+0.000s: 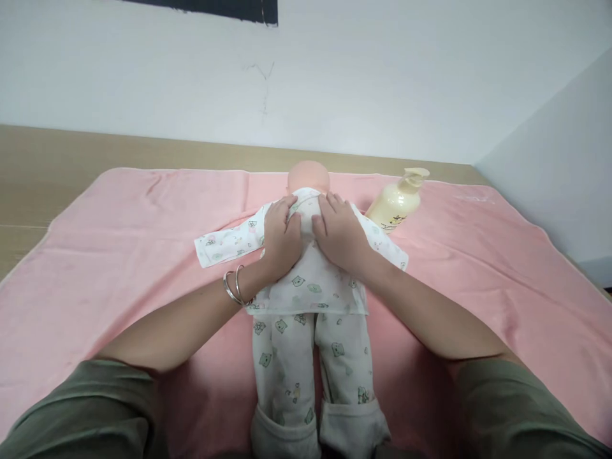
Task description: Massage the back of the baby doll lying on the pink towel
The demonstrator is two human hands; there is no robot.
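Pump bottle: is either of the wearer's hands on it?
No, the left hand and right hand both lie on the white printed top, apart from the pump bottle.

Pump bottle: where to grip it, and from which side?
Probably the rounded body, below the pump head, coming from the person's right: pink blanket shows there, while the doll's sleeve crowds its lower left. The body is wider than the neck.

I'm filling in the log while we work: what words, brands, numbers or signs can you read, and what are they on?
No text is readable.
Pump bottle: small dark print on its front, too small to read.
White shirt and trousers: small printed pictures; any lettering among them is too blurred to tell.
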